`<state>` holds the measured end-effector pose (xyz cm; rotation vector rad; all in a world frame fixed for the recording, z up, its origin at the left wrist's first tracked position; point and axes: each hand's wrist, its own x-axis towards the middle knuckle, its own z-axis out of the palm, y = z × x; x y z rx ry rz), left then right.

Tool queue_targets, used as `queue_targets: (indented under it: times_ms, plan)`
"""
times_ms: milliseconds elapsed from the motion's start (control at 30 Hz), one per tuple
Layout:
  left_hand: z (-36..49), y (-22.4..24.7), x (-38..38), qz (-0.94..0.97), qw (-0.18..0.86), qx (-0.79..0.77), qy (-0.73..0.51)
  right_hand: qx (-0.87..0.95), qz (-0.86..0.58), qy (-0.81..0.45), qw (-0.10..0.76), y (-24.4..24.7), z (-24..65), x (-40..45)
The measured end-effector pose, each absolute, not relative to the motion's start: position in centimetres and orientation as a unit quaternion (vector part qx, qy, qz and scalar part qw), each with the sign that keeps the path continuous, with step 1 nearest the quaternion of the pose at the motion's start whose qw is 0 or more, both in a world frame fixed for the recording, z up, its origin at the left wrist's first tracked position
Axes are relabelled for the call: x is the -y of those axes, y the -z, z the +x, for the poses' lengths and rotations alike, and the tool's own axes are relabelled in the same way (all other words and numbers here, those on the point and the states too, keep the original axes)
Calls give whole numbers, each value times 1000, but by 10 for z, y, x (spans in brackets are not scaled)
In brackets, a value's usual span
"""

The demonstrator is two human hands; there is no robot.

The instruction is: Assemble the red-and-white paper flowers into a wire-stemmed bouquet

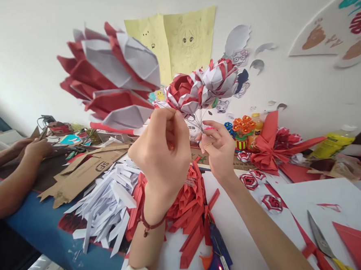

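White wall (pixel 77 9) is hung with yellow drawings (pixel 190 44) behind a work surface (pixel 42 229), on which folded white paper pieces (pixel 107 204) and folded red paper pieces (pixel 188 216) are heaped. Scissors (pixel 321 236) are laid at the right; a co-worker's hands (pixel 39 147) are seen at the far left.

Red-and-white paper flowers (pixel 196 87) are held aloft above the surface. Their thin wire stems (pixel 199 120) are gathered to a point at the right grip (pixel 220 151), which is closed on them by thumb and fingers. A large paper flower (pixel 109 78) is positioned at the upper left, beside the left grip (pixel 161 152). Thumb and forefinger of this grip are narrowed to a pinch near the flower's base; whether a stem is held between them cannot be told.

Handling: low weight is to be expected. The petals are judged to be stiff along the folds but easily crushed, and should not be squeezed. The stems are judged to be springy; some sliding or twisting within the bundle may be expected if pressure is relaxed. Hold should be taken with the fingertips at the gathered point of the stems, or directly beneath a flower, where the folded base is met by its stem.
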<state>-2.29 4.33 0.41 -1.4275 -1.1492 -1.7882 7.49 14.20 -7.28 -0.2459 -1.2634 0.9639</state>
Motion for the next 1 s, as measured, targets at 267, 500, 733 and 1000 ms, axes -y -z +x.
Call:
queue_targets:
  times_ms: [267, 500, 733, 1000]
  plan:
    - [-20, -5, -39, -523, 309, 447, 657, 564, -114, -410, 708, 75, 76, -145]
    - [-20, -4, -43, -542, 296, 429, 659, 567, -110, -397, 713, 74, 77, -144]
    - [-20, -3, -42, -541, 302, 420, 663, 563, -114, -389, 720, 74, 77, -144]
    - [-20, -4, -41, -534, 312, 428, 659, 563, -120, -380, 724, 74, 77, -144]
